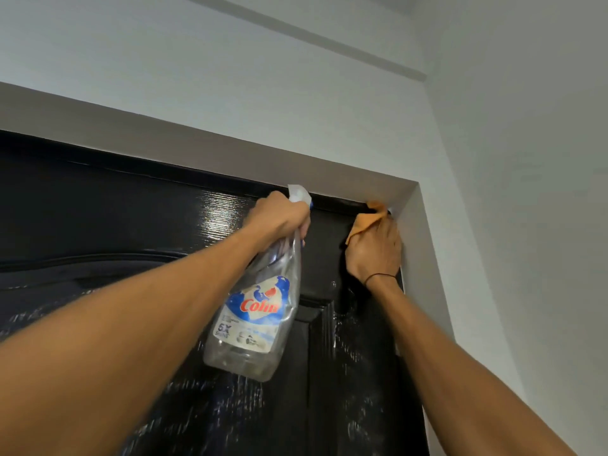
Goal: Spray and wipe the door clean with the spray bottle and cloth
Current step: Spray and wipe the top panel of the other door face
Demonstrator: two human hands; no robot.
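**Black glossy door, top corner getting the cloth treatment**

Black and shiny, the door [131,209] filled most of the head view, with wet streaks and droplets showing on its lower panels. The left hand [279,218] was curled round the neck of a clear spray bottle [260,311], held up near the top edge of the door, white nozzle pointing up and the body hanging down tilted toward the camera. The bottle looked nearly empty tbh. The right hand [373,250] was pressing an orange cloth [368,218] against the door's upper right corner, right under the grey frame [197,149], fingers bunched round the cloth. A thin dark band [378,276] sat on that wrist. White wall [329,87] above.
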